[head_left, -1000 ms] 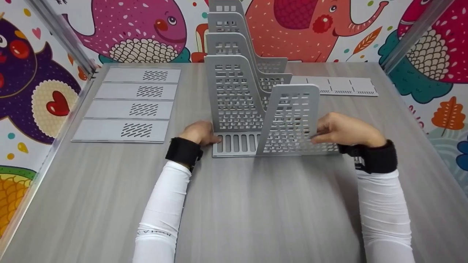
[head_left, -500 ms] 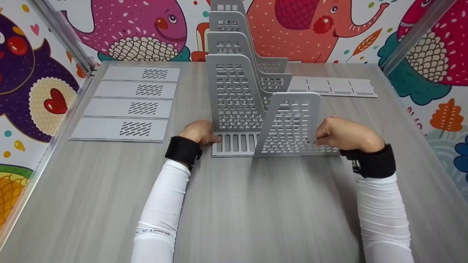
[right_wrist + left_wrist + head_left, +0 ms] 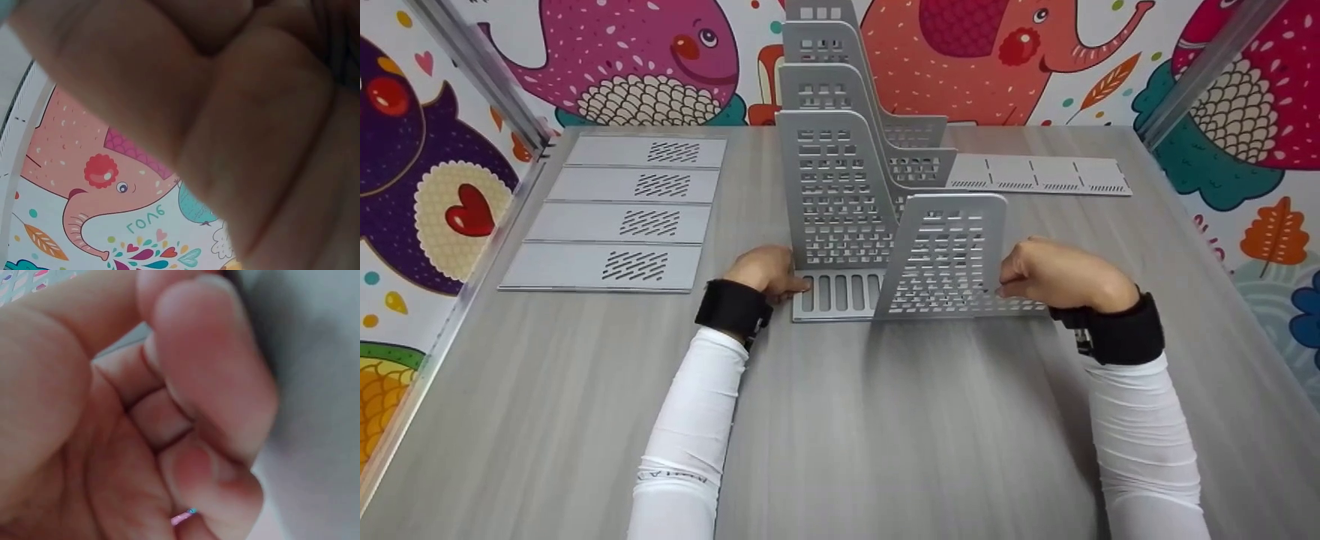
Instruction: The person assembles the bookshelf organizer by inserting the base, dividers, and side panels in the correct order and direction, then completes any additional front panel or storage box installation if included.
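Observation:
A grey plastic file rack stands mid-table in the head view, with several perforated dividers [image 3: 844,202] upright one behind another. Its slotted base [image 3: 840,294] runs along the front. My left hand [image 3: 761,271] grips the base's left end, thumb on top; the left wrist view shows curled fingers, mostly blurred. Another perforated divider [image 3: 949,251] stands along the base's front edge, set further right than those behind. With bent fingers my right hand [image 3: 1061,274] pinches this divider's right edge. The palm fills much of the right wrist view, so its fingertips are hidden there.
Four-row grey slotted panels [image 3: 607,225] lie flat at the table's left. A white slotted strip [image 3: 1042,174] lies behind on the right. Patterned walls enclose the back and sides, with metal posts [image 3: 1215,71] at the corners.
The front divider's top edge has come lower, and its bottom left corner has shifted slightly left. My right hand has moved slightly down with it. The left hand stays on the base.

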The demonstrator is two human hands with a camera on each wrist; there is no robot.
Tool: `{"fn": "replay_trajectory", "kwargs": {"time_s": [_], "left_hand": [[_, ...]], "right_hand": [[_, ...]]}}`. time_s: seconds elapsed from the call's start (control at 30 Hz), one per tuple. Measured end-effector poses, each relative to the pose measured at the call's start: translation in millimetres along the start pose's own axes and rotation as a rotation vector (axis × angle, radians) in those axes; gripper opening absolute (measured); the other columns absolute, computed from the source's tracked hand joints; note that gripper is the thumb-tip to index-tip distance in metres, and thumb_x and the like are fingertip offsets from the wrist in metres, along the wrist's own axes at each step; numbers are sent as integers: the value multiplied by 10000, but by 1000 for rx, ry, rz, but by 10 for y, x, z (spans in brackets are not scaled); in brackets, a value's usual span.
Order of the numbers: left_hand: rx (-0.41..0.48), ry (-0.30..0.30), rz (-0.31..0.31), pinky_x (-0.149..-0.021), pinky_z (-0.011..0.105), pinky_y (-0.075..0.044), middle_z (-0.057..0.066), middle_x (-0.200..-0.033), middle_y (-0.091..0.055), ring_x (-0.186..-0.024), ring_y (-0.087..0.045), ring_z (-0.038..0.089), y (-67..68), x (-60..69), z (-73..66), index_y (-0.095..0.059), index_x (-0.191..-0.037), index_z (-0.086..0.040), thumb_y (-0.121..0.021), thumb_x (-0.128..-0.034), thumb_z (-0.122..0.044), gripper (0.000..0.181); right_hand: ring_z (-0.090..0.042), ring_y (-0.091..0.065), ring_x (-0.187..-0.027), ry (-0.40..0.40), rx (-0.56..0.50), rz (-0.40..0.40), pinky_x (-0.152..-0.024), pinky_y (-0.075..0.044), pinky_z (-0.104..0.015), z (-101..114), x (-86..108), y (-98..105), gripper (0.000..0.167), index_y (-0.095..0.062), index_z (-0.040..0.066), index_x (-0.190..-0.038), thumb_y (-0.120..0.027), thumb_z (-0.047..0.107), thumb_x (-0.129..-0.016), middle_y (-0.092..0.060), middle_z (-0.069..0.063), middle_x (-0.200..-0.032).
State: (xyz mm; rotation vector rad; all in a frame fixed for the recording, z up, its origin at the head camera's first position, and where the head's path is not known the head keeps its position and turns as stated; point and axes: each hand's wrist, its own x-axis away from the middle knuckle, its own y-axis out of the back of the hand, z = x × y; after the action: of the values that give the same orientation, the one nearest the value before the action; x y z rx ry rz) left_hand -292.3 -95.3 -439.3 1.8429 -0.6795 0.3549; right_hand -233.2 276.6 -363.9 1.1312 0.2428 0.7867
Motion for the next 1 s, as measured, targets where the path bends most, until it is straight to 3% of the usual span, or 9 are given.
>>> {"fn": "replay_trajectory", "kwargs": {"time_s": [0.37,0.57,0.77,1.0], "left_hand": [[16,-2,18,-498,213,-423,-81,-471,-524,-434,-493,64,9,0,6,-572,-553,-169,-621,-972,-325,450],[118,17,49,-465,196,-435,-70,-470,-543,-416,-502,49,9,7,23,-589,-562,-146,-608,-998,-297,462],[145,-1,81,-465,184,-444,-74,-477,-556,-419,-509,38,2,-15,43,-606,-570,-140,-584,-1011,-279,463],[187,1,102,-462,183,-437,-72,-476,-555,-421,-505,36,7,-22,68,-605,-573,-135,-578,-1014,-271,462]], "right_hand": [[7,-301,-517,37,6,-36,-497,-239,-168,55,-56,-41,408,-478,91,-547,-691,-57,-863,-310,133,-577],[16,-273,-523,75,19,-62,-503,-221,-166,58,-57,-53,485,-364,132,-541,-683,-63,-850,-268,136,-592],[14,-294,-513,54,8,-62,-492,-231,-166,67,-75,-67,482,-389,147,-538,-686,-72,-847,-292,136,-578],[-4,-335,-545,116,-5,-77,-508,-282,-179,105,-138,-98,415,-453,100,-557,-700,-66,-847,-330,128,-592]]}}
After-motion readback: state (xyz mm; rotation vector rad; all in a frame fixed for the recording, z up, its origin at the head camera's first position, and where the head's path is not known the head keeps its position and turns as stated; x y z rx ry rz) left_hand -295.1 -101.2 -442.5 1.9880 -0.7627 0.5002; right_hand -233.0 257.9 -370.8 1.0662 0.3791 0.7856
